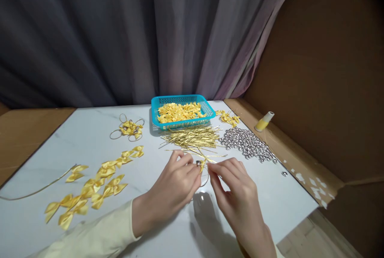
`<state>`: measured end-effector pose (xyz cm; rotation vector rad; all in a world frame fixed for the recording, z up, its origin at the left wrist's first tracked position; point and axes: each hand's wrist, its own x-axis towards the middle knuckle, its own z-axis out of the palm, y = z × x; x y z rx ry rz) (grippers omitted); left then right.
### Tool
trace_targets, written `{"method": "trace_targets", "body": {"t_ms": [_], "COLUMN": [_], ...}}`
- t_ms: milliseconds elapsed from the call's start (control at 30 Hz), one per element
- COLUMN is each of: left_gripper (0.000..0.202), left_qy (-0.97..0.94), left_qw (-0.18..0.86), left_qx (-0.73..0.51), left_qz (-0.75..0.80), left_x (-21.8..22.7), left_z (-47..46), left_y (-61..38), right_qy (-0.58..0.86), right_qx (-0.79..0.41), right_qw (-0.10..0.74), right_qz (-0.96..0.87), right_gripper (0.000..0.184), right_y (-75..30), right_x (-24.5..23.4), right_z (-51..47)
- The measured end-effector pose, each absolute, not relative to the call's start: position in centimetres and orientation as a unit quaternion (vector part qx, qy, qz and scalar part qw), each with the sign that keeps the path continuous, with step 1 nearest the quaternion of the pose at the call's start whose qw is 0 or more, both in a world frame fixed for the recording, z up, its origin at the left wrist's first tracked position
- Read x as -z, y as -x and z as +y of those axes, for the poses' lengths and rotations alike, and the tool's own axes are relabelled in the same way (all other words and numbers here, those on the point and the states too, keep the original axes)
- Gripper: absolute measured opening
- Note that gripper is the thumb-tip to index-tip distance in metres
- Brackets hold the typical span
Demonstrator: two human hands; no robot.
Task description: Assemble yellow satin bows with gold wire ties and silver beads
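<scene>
The left hand [172, 188] pinches a small yellow bow [203, 165] between thumb and fingertips, with a round silver bell [198, 163] pressed against the bow's knot. The right hand [237, 198] is closed in a fine pinch on a thin gold wire [206, 179], which curves in a loop below the bow. Bow, bell and wire sit between the two hands, just above the white tabletop [90, 138], near its front middle. A pale yellow sleeve [99, 234] of soft fabric covers the left forearm.

Just beyond the fingers lies a loose sheaf of straight, shiny gold ties [192, 138]. To its right spreads a heap of silver bells [247, 144], rounded and metallic, with one stray bell [284, 174] apart near the table's edge. Behind the ties stands a teal plastic basket [208, 107] with perforated walls, filled with glossy satin bows [178, 112]; a few more bows [228, 119] lie beside it.

On the left, loose bows [99, 184] are scattered across the table, and a cluster with wire loops [130, 129] lies farther back. A long gold cord [36, 190] trails toward the left edge. A small yellow bottle [264, 122] with a white tip lies on brown cardboard [324, 82] to the right. A grey pleated curtain [120, 30] hangs behind.
</scene>
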<state>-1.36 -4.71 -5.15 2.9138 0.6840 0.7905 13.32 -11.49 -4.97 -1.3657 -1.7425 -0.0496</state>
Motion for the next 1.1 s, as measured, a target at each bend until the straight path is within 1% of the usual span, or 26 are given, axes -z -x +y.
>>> {"method": "trace_targets", "body": {"t_ms": [133, 300, 500, 667, 800, 1100], "left_gripper": [0.030, 0.027, 0.023, 0.024, 0.025, 0.027], "left_qy": [-0.947, -0.953, -0.945, -0.936, -0.927, -0.923], "left_qw": [-0.004, -0.033, -0.025, -0.011, 0.007, 0.034], "left_qx": [-0.245, -0.256, -0.287, -0.308, -0.321, -0.313], "left_qz": [0.205, 0.160, 0.154, 0.172, 0.194, 0.221], "left_x": [5.4, 5.3, 5.0, 4.9, 4.7, 4.6], "left_z": [-4.7, -4.5, -4.3, -4.2, -4.1, -4.0], "left_y": [1.4, 1.4, 1.4, 1.4, 1.4, 1.4], "right_qy": [0.539, 0.537, 0.539, 0.537, 0.538, 0.516], "right_qx": [0.020, 0.014, 0.021, 0.036, 0.024, 0.002], "right_qw": [0.485, 0.501, 0.496, 0.485, 0.466, 0.450], "right_qz": [-0.688, -0.679, -0.681, -0.690, -0.703, -0.729], "right_gripper": [0.014, 0.012, 0.015, 0.015, 0.014, 0.018], "right_y": [-13.6, -14.0, -14.2, -14.1, -13.9, -13.6], "right_x": [5.6, 6.4, 6.7, 6.5, 6.2, 5.7], "right_z": [-10.4, -9.5, -9.6, -10.3, -11.1, -12.0]}}
